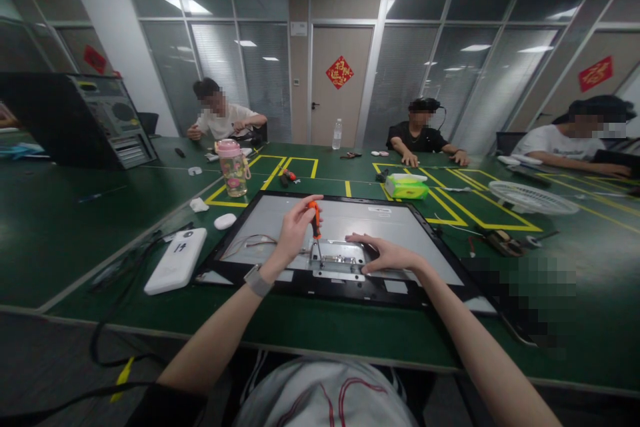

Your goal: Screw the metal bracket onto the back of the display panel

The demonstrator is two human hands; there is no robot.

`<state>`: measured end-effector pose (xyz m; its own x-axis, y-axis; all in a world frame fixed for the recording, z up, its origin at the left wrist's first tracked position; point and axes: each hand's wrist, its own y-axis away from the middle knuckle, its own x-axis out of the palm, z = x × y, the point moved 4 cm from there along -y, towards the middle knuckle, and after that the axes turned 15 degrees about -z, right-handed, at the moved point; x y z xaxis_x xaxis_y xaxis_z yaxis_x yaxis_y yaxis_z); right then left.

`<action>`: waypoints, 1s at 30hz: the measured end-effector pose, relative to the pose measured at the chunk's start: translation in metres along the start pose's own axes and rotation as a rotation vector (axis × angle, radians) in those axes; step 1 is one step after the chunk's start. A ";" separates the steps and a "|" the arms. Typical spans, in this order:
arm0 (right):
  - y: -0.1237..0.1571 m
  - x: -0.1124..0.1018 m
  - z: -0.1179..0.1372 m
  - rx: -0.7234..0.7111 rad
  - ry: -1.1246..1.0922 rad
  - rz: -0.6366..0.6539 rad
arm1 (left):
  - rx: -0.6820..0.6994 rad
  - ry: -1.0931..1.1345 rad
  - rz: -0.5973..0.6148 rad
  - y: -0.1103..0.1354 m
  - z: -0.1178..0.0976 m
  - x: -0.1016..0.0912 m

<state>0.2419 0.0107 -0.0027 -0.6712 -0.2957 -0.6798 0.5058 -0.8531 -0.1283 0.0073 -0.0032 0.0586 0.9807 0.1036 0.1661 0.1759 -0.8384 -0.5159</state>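
My left hand (296, 229) is closed on an orange and black screwdriver (315, 219), held upright with its tip down at the left side of a metal bracket (340, 275). The bracket sits on the back of a flat display panel (410, 233) with a black frame, lying on the green table. My right hand (385, 253) rests over the bracket's right side, fingers stretched out and apart, holding nothing. Thin cables (255, 240) run across the panel to the left of the bracket. Whether the tip sits in a screw is too small to tell.
Left of the panel lie a white power bank (177, 261) and a small white case (225, 221). Behind stand a pink-lidded bottle (233, 170), a green tissue pack (406, 187) and red-handled pliers (288, 177). A computer case (113, 120) is far left. Several people sit across the table.
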 end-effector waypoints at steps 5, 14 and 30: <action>0.001 0.000 -0.002 -0.007 -0.020 0.009 | 0.129 -0.097 -0.053 0.001 -0.005 -0.001; 0.001 -0.001 0.001 0.001 -0.019 0.011 | 0.118 -0.087 -0.067 0.000 -0.004 -0.003; 0.002 -0.001 0.004 0.016 -0.005 0.002 | 0.264 -0.160 -0.036 0.003 -0.012 -0.005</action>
<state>0.2409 0.0078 0.0004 -0.6730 -0.2992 -0.6764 0.4984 -0.8592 -0.1157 0.0022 -0.0123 0.0667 0.9708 0.2312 0.0644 0.2064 -0.6670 -0.7159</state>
